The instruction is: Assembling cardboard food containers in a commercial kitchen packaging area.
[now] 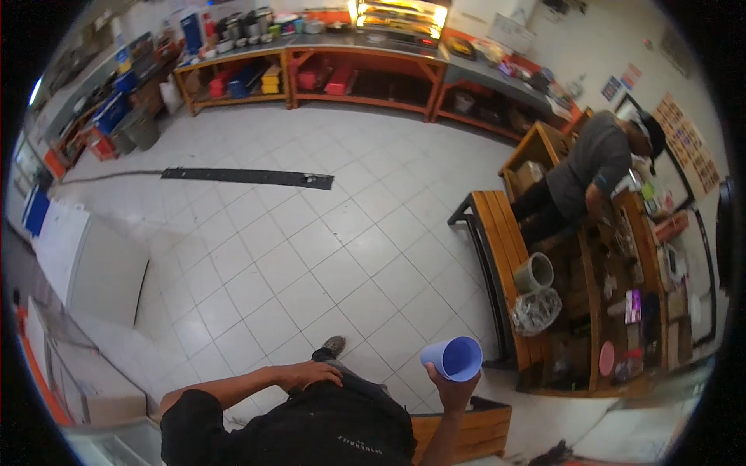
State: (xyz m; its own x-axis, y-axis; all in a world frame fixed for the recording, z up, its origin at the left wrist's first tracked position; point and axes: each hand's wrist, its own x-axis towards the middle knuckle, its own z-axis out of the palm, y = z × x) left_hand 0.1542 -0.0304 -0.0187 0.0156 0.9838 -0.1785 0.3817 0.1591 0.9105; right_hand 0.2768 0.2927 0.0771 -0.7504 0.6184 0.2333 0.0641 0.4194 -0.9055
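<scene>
My right hand (452, 392) is wrapped round the lower part of a light blue plastic cup (429, 357), which is tilted so that its open mouth and blue inside show. No contents can be seen in the cup. Across the front of my black shirt (311, 427), at the waist, my left hand (308, 374) lies flat, apparently holding nothing. Its fingertips are partly lost against the dark cloth.
A wooden slatted bench (497, 233) at the right bears a tub (535, 273) and a clear plastic-wrapped container (536, 312). Beyond it, a person in grey (594, 167) leans over wooden shelving. A black floor strip (241, 178) crosses the tiles; a white cabinet (105, 268) stands left.
</scene>
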